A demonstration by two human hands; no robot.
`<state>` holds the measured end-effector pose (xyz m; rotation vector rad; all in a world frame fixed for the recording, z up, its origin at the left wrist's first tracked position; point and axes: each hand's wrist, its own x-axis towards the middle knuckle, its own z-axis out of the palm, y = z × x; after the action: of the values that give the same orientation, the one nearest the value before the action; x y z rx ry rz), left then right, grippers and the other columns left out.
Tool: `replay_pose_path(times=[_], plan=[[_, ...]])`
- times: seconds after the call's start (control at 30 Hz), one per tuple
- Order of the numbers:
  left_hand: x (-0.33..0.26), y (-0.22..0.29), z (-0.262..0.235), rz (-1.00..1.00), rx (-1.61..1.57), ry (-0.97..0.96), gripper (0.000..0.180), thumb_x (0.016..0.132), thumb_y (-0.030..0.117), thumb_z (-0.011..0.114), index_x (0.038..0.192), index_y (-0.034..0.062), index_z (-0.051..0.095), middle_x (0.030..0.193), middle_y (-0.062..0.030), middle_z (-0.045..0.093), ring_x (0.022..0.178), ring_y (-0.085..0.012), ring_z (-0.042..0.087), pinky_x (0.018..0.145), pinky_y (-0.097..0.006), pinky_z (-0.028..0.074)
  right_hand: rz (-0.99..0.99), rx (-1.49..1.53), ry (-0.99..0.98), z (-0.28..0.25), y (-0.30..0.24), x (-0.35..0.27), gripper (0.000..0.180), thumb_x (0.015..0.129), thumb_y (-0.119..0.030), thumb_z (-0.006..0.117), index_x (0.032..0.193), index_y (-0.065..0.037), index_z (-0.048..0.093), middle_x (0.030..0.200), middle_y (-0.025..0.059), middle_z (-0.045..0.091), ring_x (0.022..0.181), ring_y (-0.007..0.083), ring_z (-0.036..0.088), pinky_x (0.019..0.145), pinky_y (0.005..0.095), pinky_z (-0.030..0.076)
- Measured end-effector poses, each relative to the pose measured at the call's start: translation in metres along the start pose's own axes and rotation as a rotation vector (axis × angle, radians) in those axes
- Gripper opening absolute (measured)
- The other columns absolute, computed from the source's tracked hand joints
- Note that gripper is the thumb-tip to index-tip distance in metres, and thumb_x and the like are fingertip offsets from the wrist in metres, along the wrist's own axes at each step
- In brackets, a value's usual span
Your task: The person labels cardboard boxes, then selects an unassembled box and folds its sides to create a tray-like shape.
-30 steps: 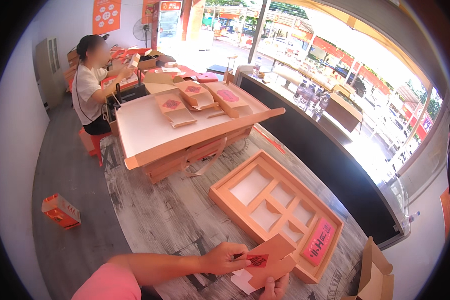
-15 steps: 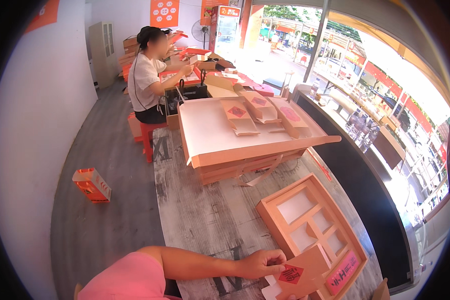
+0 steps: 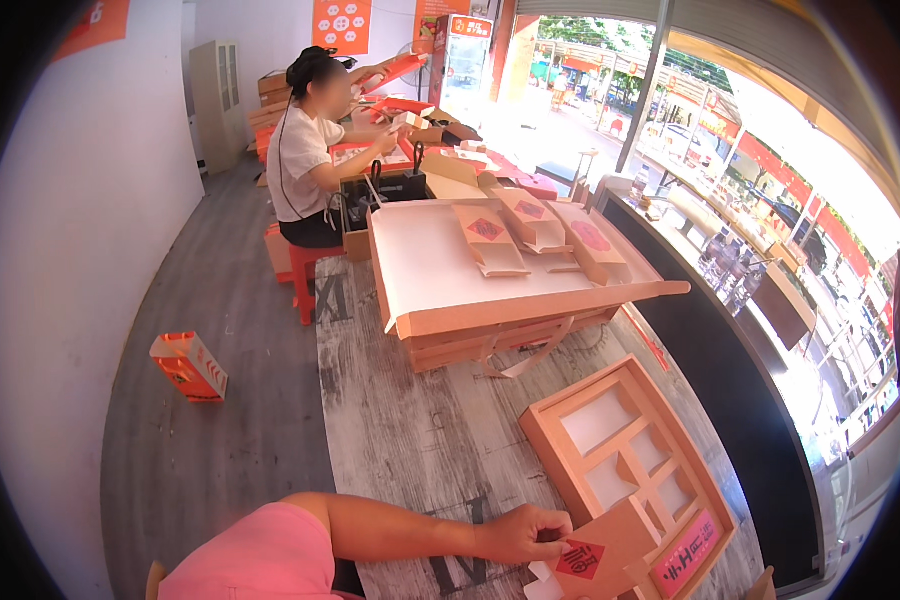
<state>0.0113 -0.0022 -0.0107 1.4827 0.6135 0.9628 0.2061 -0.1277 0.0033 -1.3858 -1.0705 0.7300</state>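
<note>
My left hand (image 3: 525, 533) reaches in from the lower left, below a pink sleeve. Its thumb and fingers pinch the left edge of a brown cardboard small box (image 3: 610, 545) with a red diamond label and pale open flaps. This small box is tilted over the lower corner of a brown cardboard tray box (image 3: 538, 425) with divided compartments. A pink printed packet (image 3: 692, 552) fills one compartment at the tray's near end; the other visible compartments show white bottoms. My right hand is not in view.
Stacked large boxes (image 3: 420, 322) stand farther up the wood-patterned table (image 3: 390, 420), with several small brown boxes (image 3: 492, 240) on top. A co-worker (image 3: 305, 165) sits on a red stool (image 3: 308, 285) beyond. An orange paper bag (image 3: 192, 368) stands on the floor at left.
The view has shifted slightly, so the scene sits a little farther right. My left hand still grips the small box. Fingertips of my right hand at the lower edge have gone from view.
</note>
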Motion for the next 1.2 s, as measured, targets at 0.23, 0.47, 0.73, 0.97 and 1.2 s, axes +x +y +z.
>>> replay_pose_path(times=[0.23, 0.47, 0.73, 0.97, 1.2], plan=[[0.0, -0.004, 0.001, 0.083, 0.003, -0.031, 0.018, 0.096, 0.015, 0.071, 0.091, 0.001, 0.061, 0.075, -0.0027, 0.06, 0.069, -0.0069, 0.054, 0.061, -0.027, 0.045, 0.063, 0.114, -0.004, 0.0, 0.009, -0.004, 0.025, 0.095, -0.015, 0.066, 0.112, 0.002, 0.058, 0.088, 0.0056, 0.064, 0.073, 0.0143, 0.057, 0.063, 0.0299, 0.049], [-0.004, 0.003, -0.001, 0.431, 0.282, -0.056, 0.015, 0.093, 0.013, 0.07, 0.088, 0.001, 0.062, 0.076, -0.009, 0.061, 0.067, -0.0226, 0.063, 0.06, -0.033, 0.048, 0.126, 0.091, 0.053, 0.003, 0.005, -0.002, 0.018, 0.095, -0.012, 0.065, 0.08, -0.006, 0.059, 0.073, 0.0, 0.057, 0.067, 0.0097, 0.05, 0.058, 0.0262, 0.039], [-0.013, 0.015, 0.009, 0.656, 0.442, -0.1, 0.01, 0.086, 0.014, 0.074, 0.082, 0.0067, 0.07, 0.074, -0.0097, 0.064, 0.062, -0.028, 0.064, 0.055, -0.039, 0.051, -0.036, 0.139, -0.02, 0.004, 0.004, 0.004, 0.017, 0.097, -0.018, 0.068, 0.087, -0.006, 0.061, 0.076, -0.0006, 0.057, 0.068, 0.0083, 0.051, 0.059, 0.0245, 0.04], [-0.012, 0.006, 0.009, 0.366, 0.228, -0.077, 0.012, 0.091, 0.015, 0.071, 0.09, 0.0037, 0.067, 0.08, -0.0098, 0.064, 0.068, -0.0261, 0.064, 0.059, -0.036, 0.05, 0.138, 0.153, 0.125, 0.003, 0.008, -0.005, 0.019, 0.098, -0.023, 0.069, 0.098, -0.004, 0.064, 0.079, 0.0002, 0.06, 0.07, 0.0095, 0.053, 0.062, 0.0259, 0.043], [-0.011, 0.004, 0.006, 0.216, 0.137, -0.058, 0.016, 0.096, 0.016, 0.07, 0.092, 0.0009, 0.066, 0.076, -0.0101, 0.064, 0.067, -0.0211, 0.064, 0.06, -0.033, 0.05, 0.077, 0.106, -0.016, -0.001, -0.001, -0.003, 0.019, 0.099, -0.018, 0.067, 0.105, -0.001, 0.064, 0.089, 0.0034, 0.064, 0.076, 0.0116, 0.057, 0.065, 0.0277, 0.047]])
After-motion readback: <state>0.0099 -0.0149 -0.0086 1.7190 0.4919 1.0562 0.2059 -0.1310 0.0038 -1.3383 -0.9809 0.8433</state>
